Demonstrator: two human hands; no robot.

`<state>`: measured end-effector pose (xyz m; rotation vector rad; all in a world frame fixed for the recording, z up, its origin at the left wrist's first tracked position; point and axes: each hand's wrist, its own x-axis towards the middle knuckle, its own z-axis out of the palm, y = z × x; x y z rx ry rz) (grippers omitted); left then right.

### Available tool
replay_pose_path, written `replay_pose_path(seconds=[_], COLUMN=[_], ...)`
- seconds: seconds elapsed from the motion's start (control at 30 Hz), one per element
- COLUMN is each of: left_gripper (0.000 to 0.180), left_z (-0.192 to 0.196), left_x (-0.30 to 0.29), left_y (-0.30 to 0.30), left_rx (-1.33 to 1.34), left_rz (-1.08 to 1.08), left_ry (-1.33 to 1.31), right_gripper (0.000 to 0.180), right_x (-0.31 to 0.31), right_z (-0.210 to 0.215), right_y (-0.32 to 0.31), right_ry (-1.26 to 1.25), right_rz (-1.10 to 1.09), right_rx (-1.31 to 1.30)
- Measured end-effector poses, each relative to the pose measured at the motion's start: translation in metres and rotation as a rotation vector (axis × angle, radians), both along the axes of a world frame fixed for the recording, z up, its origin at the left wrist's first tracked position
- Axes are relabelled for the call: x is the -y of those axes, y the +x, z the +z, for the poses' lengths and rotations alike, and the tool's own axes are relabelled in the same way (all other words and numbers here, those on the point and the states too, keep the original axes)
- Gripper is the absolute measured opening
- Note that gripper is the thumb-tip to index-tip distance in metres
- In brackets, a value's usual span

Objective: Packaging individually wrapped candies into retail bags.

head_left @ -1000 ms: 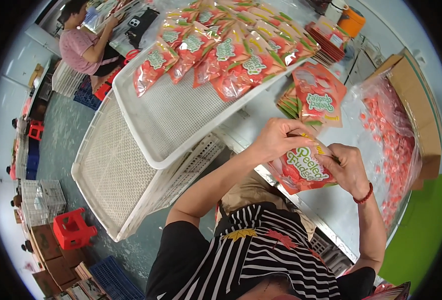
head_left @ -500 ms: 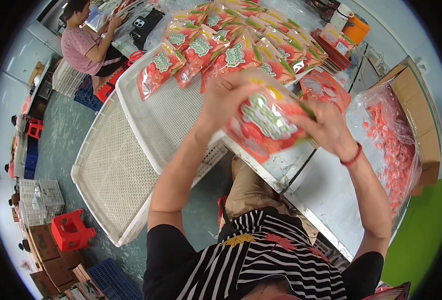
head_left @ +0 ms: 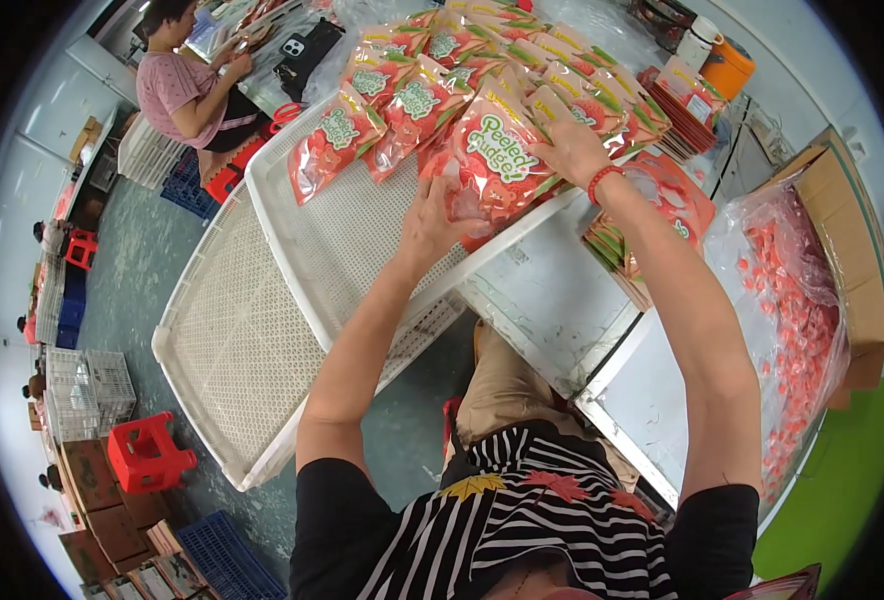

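Note:
A shiny red snack pouch (head_left: 498, 148) with a pale peach top and a bear picture leans over the near edge of the other pouches. My left hand (head_left: 434, 222) pinches its lower left corner, thumb toward the pouch. At its right edge is my right hand (head_left: 574, 152), with the fingers bent round that side; a red bracelet circles the wrist. Several matching pouches (head_left: 412, 105) lie overlapping in rows in a white perforated tray (head_left: 362, 225). Right of the tray, a small stack of flat pouches (head_left: 652, 200) rests on the metal table (head_left: 552, 290), partly behind my right forearm.
A second white tray (head_left: 237, 340) juts out below the first. Small red wrapped pieces (head_left: 797, 330) spill from a clear bag beside a cardboard box (head_left: 852, 260). An orange container (head_left: 727, 68) stands far right. A seated person (head_left: 182, 85) works far left; a red stool (head_left: 150, 452) stands on the floor.
Both hands have carried the pouch away from my body, from above the table's near edge onto the tray's pouches. It now faces up, and the stack on the right shows more.

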<state>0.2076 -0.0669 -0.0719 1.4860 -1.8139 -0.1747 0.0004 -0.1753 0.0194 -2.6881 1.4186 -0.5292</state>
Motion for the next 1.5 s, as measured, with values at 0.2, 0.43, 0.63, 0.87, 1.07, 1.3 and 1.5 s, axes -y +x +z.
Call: replay_pose_path(seconds=[0.2,0.43,0.63,0.87,1.07,1.3,1.5], left_gripper=[0.071,0.058,0.037,0.03,0.032,0.015,0.017], left_z=[-0.004,-0.012,0.002,0.046,0.021,-0.013,0.024], left_x=[-0.004,-0.008,-0.011,-0.02,-0.003,0.025,0.032], left_y=[-0.007,0.01,0.006,-0.162,-0.29,-0.28,-0.268], left_rx=[-0.056,-0.185,-0.012,0.027,0.356,0.445,0.316], left_rz=[-0.009,-0.034,0.076,-0.264,-0.417,-0.492,-0.595], left_ry=[0.066,0.145,0.067,-0.23,-0.197,-0.226,0.068], right_gripper=[0.034,0.018,0.016,0.01,0.009,0.008,0.011], right_x=[-0.044,-0.175,-0.262,-0.28,-0.28,-0.284,-0.277], right_z=[-0.008,-0.049,-0.104,-0.121,-0.127,-0.132,-0.13], right_y=[-0.033,-0.106,-0.159,-0.181,-0.174,-0.181,-0.188], right_ry=[-0.118,0.244,0.326,0.228,0.099,0.073,0.152], right_rz=[-0.097,-0.094,-0.196,-0.334,-0.326,-0.289,-0.275], right_rx=[0.383,0.361,0.536,0.683,0.696,0.755,0.872])
